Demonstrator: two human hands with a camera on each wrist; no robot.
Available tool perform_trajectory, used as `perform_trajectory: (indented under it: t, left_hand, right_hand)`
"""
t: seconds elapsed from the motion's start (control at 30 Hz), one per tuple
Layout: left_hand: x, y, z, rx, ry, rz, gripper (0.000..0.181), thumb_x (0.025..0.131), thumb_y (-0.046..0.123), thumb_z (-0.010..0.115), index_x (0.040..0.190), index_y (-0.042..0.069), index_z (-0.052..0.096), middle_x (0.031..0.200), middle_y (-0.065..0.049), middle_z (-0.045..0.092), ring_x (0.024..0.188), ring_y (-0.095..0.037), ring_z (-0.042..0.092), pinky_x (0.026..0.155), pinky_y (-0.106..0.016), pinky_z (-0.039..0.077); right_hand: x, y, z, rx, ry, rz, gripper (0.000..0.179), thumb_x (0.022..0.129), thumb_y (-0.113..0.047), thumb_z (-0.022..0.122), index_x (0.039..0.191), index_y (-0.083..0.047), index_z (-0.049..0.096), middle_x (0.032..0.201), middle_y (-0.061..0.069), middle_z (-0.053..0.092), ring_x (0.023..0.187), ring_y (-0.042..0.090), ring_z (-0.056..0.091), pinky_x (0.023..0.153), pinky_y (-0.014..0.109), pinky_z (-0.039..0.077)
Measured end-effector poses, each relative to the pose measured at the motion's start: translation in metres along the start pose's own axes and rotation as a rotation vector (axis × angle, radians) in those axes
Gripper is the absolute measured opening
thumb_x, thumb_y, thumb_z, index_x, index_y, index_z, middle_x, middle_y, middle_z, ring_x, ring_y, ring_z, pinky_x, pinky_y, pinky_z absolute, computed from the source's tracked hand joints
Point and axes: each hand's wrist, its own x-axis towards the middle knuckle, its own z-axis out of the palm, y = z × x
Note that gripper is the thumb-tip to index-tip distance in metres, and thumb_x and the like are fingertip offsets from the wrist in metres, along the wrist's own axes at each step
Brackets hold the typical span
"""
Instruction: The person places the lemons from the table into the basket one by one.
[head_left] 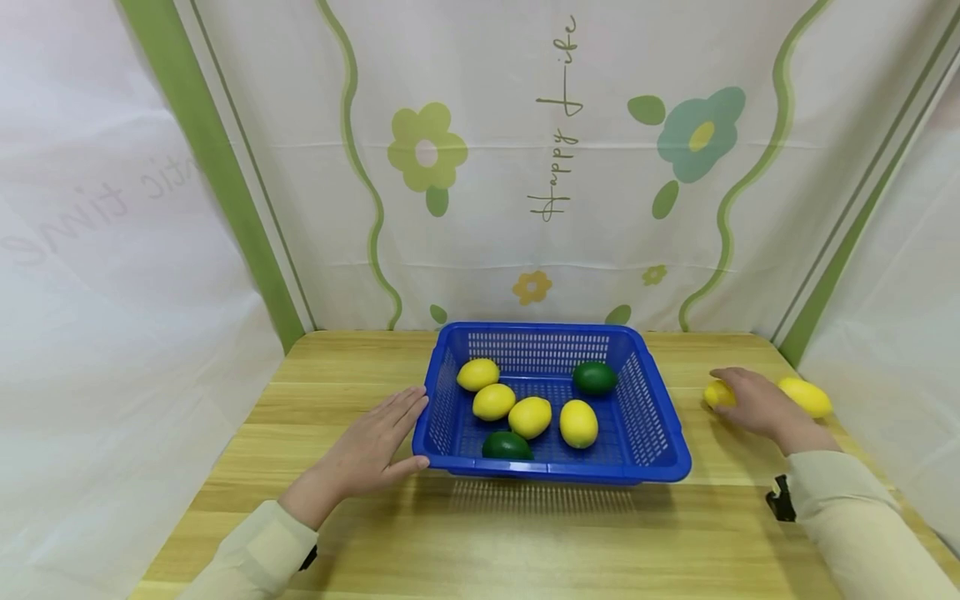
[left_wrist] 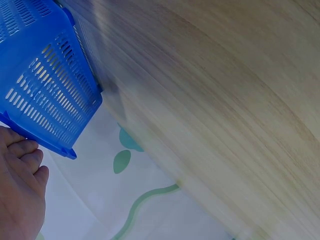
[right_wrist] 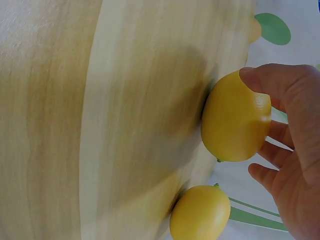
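A blue plastic basket (head_left: 551, 471) stands on the table with several yellow lemons (head_left: 529, 417) and two dark green fruits (head_left: 596, 378) inside. My left hand (head_left: 371, 446) lies against the basket's left side, its fingers extended and touching the rim. To the right of the basket, my right hand (head_left: 765, 408) holds a lemon (right_wrist: 235, 120) at the tabletop, thumb on one side and fingers on the other. In the head view that hand covers part of the held fruit. A second lemon (head_left: 806, 397) lies on the table just right of the hand.
The wooden table (head_left: 360, 533) reaches back to a white curtain (head_left: 480, 233) printed with flowers and lettering. More curtain hangs at the left and right sides. A small black object (head_left: 781, 500) shows beside the right sleeve.
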Motion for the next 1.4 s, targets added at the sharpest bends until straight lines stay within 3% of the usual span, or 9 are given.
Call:
perform_trajectory:
  t: [0.57,1.4]
  left_hand:
    - [0.000,0.001,0.000,0.002,0.009,0.011,0.079,0.099,0.055,0.044,0.148,-0.006,0.032,0.154,-0.019,0.029,0.142,-0.031,0.027,0.114,-0.044,0.026]
    - [0.000,0.000,0.000,-0.004,-0.013,-0.009,0.080,0.099,0.055,0.044,0.149,-0.005,0.030,0.155,-0.019,0.027,0.144,-0.029,0.023,0.115,-0.044,0.024]
  right_hand:
    - [0.004,0.008,0.013,-0.029,-0.014,0.013,0.064,0.082,-0.010,0.074,0.135,0.011,0.045,0.130,0.041,0.043,0.115,0.059,0.042,0.095,0.069,0.036]
    - [0.006,0.015,0.019,-0.063,0.011,-0.019,0.060,0.076,-0.001,0.074,0.129,0.012,0.049,0.123,0.039,0.049,0.109,0.058,0.048,0.091,0.068,0.040]
